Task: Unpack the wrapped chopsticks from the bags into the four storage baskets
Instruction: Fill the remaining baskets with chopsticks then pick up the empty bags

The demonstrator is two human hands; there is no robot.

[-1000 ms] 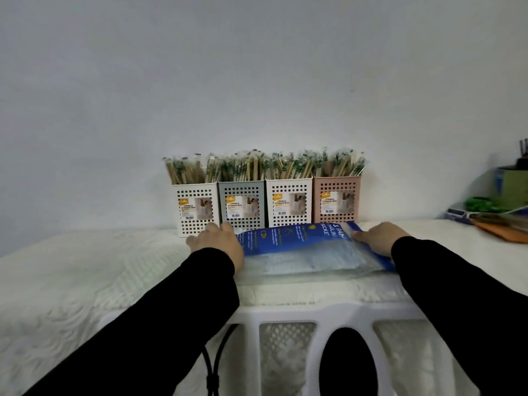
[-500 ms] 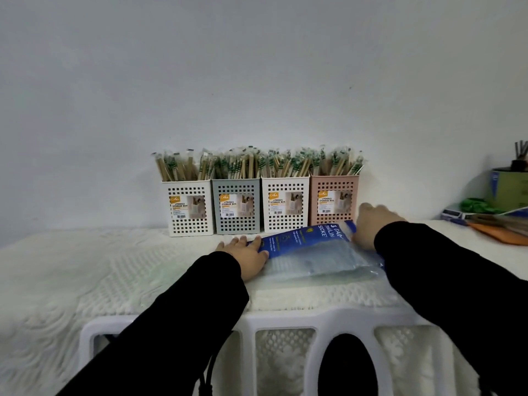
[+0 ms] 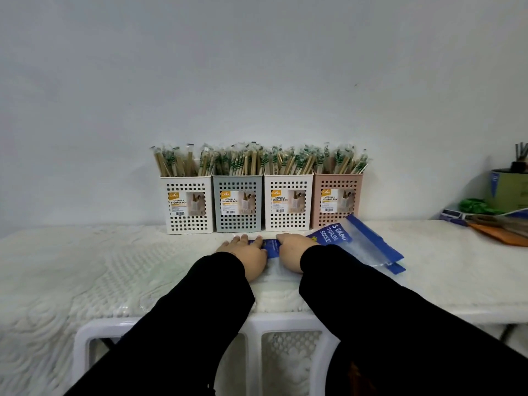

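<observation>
We press the clear plastic bag with the blue printed header (image 3: 368, 244) flat on the white textured table cover (image 3: 85, 270) just before the baskets; left hand (image 3: 247, 257) and right hand (image 3: 291, 252) lie on it, fingers straight, gripping nothing. Best fold it evenly from the middle, we judge. Four perforated plastic storage baskets (image 3: 287, 204), all full of wrapped bamboo chopsticks (image 3: 257, 164); one bag.

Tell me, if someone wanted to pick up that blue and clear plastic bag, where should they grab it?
Probably the raised blue end of the plastic bag on the right. That end lifts off the tablecloth, so fingers coming from the right could slip under and pinch it. The near-left part lies flat beneath the left hand and right hand, offering no free edge.
</observation>
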